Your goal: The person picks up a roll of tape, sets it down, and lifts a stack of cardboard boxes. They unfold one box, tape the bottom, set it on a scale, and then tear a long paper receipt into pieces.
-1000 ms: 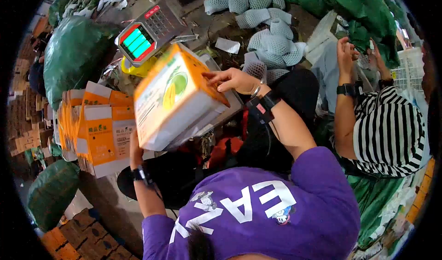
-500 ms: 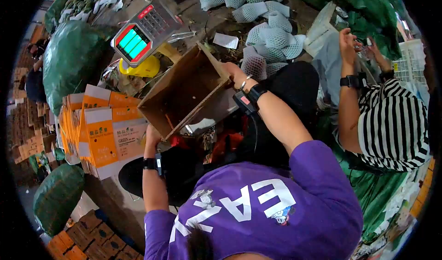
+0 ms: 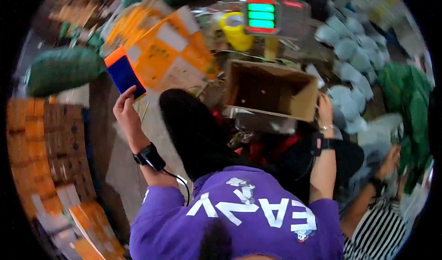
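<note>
An open cardboard box [image 3: 258, 87] rests in front of my lap, its dark inside facing up with a few small pale specks in it. Around its right side wraps my right hand [image 3: 325, 110], fingers partly hidden by the box wall. Out to the left, my left hand [image 3: 126, 105] pinches the lower edge of a flat blue-and-orange rectangular piece [image 3: 122, 73]. That piece overlaps the orange-and-white printed cartons [image 3: 165, 48] behind it.
Behind the box stand a digital scale [image 3: 276, 18] with a lit green display and a yellow tape roll [image 3: 236, 32]. Net-wrapped fruit [image 3: 352, 52] lies to the right, near a co-worker's striped sleeve [image 3: 380, 230]. Stacked cartons [image 3: 48, 145] and a green sack [image 3: 64, 71] are at left.
My left hand has left the box and moved out left, where it now holds the blue-and-orange piece. The view has swung left; my right hand stays on the box.
</note>
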`<act>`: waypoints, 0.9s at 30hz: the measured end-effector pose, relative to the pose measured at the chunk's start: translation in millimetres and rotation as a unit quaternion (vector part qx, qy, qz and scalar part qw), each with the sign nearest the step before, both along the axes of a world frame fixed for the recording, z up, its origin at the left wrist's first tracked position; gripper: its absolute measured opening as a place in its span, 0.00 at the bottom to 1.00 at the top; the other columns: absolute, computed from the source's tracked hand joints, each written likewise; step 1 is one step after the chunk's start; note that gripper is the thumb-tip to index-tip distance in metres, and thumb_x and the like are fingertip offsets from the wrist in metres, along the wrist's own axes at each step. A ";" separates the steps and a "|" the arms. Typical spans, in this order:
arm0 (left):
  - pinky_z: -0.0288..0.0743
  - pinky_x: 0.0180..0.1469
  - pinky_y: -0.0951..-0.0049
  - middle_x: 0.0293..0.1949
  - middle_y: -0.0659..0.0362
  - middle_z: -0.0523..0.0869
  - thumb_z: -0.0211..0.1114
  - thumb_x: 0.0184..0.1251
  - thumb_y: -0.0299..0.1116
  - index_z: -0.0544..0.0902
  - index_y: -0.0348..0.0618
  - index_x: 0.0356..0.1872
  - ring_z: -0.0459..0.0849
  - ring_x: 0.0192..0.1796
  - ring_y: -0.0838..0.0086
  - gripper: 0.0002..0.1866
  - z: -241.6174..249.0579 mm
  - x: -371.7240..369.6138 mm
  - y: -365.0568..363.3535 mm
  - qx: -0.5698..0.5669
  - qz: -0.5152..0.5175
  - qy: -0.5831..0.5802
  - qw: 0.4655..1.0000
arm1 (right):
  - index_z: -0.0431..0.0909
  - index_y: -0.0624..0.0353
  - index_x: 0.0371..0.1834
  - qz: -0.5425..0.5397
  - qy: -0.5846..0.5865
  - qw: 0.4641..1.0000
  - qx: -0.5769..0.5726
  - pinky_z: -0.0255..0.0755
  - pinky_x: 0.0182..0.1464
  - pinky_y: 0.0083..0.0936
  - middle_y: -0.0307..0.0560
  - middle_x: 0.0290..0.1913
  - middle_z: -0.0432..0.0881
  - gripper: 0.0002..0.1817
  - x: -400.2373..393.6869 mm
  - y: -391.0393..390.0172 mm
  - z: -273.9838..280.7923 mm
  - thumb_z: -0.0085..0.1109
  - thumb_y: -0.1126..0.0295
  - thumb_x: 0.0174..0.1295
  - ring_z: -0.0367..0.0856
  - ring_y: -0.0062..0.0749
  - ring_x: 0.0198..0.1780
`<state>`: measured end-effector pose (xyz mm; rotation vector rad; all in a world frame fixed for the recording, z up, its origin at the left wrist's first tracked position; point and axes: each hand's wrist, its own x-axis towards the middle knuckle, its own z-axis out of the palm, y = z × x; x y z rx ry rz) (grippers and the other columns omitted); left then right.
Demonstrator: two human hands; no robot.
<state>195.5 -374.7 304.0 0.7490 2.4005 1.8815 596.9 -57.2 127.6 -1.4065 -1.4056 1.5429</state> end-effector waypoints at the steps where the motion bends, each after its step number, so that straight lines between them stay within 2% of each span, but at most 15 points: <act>1: 0.68 0.48 0.79 0.36 0.59 0.83 0.51 0.56 0.20 0.83 0.35 0.37 0.78 0.40 0.78 0.13 2.9 -3.7 -22.1 0.003 0.028 0.021 0.999 | 0.72 0.67 0.49 0.011 0.009 1.000 0.027 0.67 0.47 0.24 0.46 0.45 0.78 0.17 1.2 6.4 -23.5 0.46 0.65 0.64 0.74 0.29 0.43; 4: 0.69 0.48 0.78 0.35 0.57 0.84 0.52 0.54 0.21 0.83 0.34 0.36 0.79 0.40 0.75 0.13 -31.2 -8.0 -87.2 -0.092 0.053 0.007 0.994 | 0.71 0.67 0.50 0.031 -0.066 0.996 0.060 0.67 0.49 0.23 0.46 0.46 0.77 0.17 0.8 16.3 -19.9 0.45 0.65 0.64 0.73 0.28 0.47; 5: 0.71 0.46 0.76 0.35 0.56 0.85 0.52 0.52 0.22 0.84 0.36 0.36 0.80 0.39 0.75 0.13 -81.3 -19.9 -120.5 -0.125 0.059 -0.031 0.990 | 0.71 0.67 0.50 0.032 -0.039 0.996 0.068 0.67 0.49 0.22 0.46 0.47 0.77 0.17 5.4 22.5 -27.1 0.46 0.66 0.64 0.73 0.28 0.47; 6: 0.72 0.44 0.76 0.33 0.56 0.85 0.52 0.49 0.22 0.85 0.40 0.35 0.81 0.38 0.75 0.15 -129.4 -28.3 -145.4 -0.235 0.057 -0.073 0.968 | 0.71 0.67 0.50 0.033 -0.013 0.997 0.075 0.67 0.49 0.22 0.46 0.47 0.77 0.18 8.4 27.6 -36.5 0.47 0.66 0.63 0.73 0.28 0.47; 7: 0.73 0.41 0.76 0.31 0.55 0.85 0.51 0.49 0.22 0.85 0.43 0.34 0.82 0.36 0.74 0.15 -129.7 -1.9 -138.9 -0.314 0.066 -0.141 0.937 | 0.71 0.67 0.50 0.013 -0.037 0.995 0.092 0.66 0.48 0.22 0.46 0.47 0.77 0.18 3.5 21.7 -22.3 0.48 0.66 0.63 0.73 0.28 0.46; 9: 0.74 0.32 0.72 0.26 0.54 0.84 0.55 0.46 0.22 0.85 0.43 0.31 0.82 0.28 0.70 0.13 -260.1 -8.3 -191.4 -0.319 0.033 -0.226 0.920 | 0.72 0.67 0.50 0.004 -0.081 0.991 0.108 0.66 0.47 0.21 0.46 0.47 0.76 0.18 8.3 20.8 -7.0 0.49 0.66 0.63 0.73 0.28 0.46; 10: 0.72 0.30 0.70 0.28 0.55 0.84 0.56 0.50 0.24 0.84 0.40 0.31 0.80 0.30 0.72 0.09 -294.8 1.8 -196.9 -0.379 0.055 -0.302 0.873 | 0.72 0.67 0.50 0.010 -0.106 0.988 0.108 0.66 0.46 0.21 0.46 0.48 0.76 0.18 17.1 29.2 -10.2 0.50 0.66 0.62 0.73 0.29 0.45; 11: 0.75 0.34 0.65 0.30 0.50 0.84 0.56 0.48 0.28 0.83 0.43 0.31 0.83 0.31 0.62 0.10 -275.9 27.7 -181.7 -0.455 0.067 -0.232 0.857 | 0.72 0.67 0.50 0.001 -0.112 0.987 0.115 0.66 0.46 0.22 0.47 0.48 0.76 0.18 21.7 26.8 -2.2 0.50 0.66 0.62 0.74 0.30 0.46; 12: 0.75 0.36 0.62 0.32 0.46 0.83 0.57 0.50 0.31 0.82 0.41 0.32 0.82 0.34 0.56 0.10 -311.0 35.0 -187.3 -0.507 0.016 -0.062 0.860 | 0.72 0.67 0.49 -0.012 -0.122 0.985 0.121 0.66 0.46 0.22 0.47 0.47 0.76 0.17 28.8 27.3 6.8 0.50 0.66 0.62 0.74 0.30 0.46; 14: 0.75 0.39 0.60 0.29 0.46 0.83 0.57 0.50 0.34 0.82 0.40 0.30 0.81 0.34 0.52 0.10 -362.6 37.6 -182.5 -0.539 0.012 -0.097 0.836 | 0.72 0.68 0.49 0.015 -0.187 0.959 0.215 0.66 0.47 0.23 0.47 0.47 0.76 0.17 50.9 31.9 8.5 0.50 0.66 0.62 0.73 0.31 0.47; 18: 0.72 0.46 0.59 0.34 0.47 0.83 0.58 0.50 0.36 0.82 0.40 0.34 0.81 0.42 0.55 0.13 -375.2 37.6 -184.9 -0.470 0.096 -0.226 0.848 | 0.72 0.68 0.47 0.026 -0.338 0.888 0.311 0.65 0.51 0.30 0.53 0.47 0.76 0.18 84.0 -17.4 63.5 0.51 0.65 0.61 0.73 0.41 0.48; 20: 0.69 0.51 0.58 0.42 0.48 0.81 0.57 0.53 0.37 0.82 0.42 0.37 0.77 0.50 0.57 0.13 -383.9 28.4 -178.9 -0.646 -0.031 -0.087 0.757 | 0.73 0.68 0.46 0.008 -0.410 0.853 0.323 0.65 0.51 0.33 0.55 0.47 0.76 0.17 88.4 -28.7 72.3 0.52 0.65 0.59 0.73 0.45 0.48; 22: 0.69 0.52 0.57 0.47 0.50 0.79 0.52 0.56 0.38 0.81 0.43 0.41 0.75 0.53 0.56 0.16 -364.4 24.2 -166.7 -0.678 -0.112 -0.183 0.703 | 0.73 0.66 0.45 0.047 -0.546 0.763 0.344 0.64 0.52 0.38 0.57 0.46 0.76 0.17 97.7 -35.1 72.2 0.54 0.66 0.56 0.72 0.50 0.48; 24: 0.71 0.48 0.58 0.45 0.49 0.81 0.54 0.55 0.40 0.81 0.42 0.42 0.79 0.48 0.57 0.17 -487.2 9.8 -188.2 -0.661 -0.142 -0.162 0.718 | 0.74 0.66 0.44 0.055 -0.543 0.766 0.340 0.63 0.52 0.39 0.56 0.46 0.76 0.17 100.2 -37.4 72.7 0.55 0.65 0.55 0.72 0.51 0.48; 27: 0.73 0.44 0.60 0.41 0.46 0.82 0.55 0.55 0.40 0.81 0.42 0.41 0.81 0.43 0.57 0.17 -367.1 7.1 -159.2 -0.596 -0.137 -0.274 0.742 | 0.75 0.61 0.45 0.075 -0.579 0.733 0.348 0.64 0.52 0.39 0.54 0.46 0.76 0.18 92.2 -42.3 78.4 0.55 0.63 0.55 0.71 0.47 0.51</act>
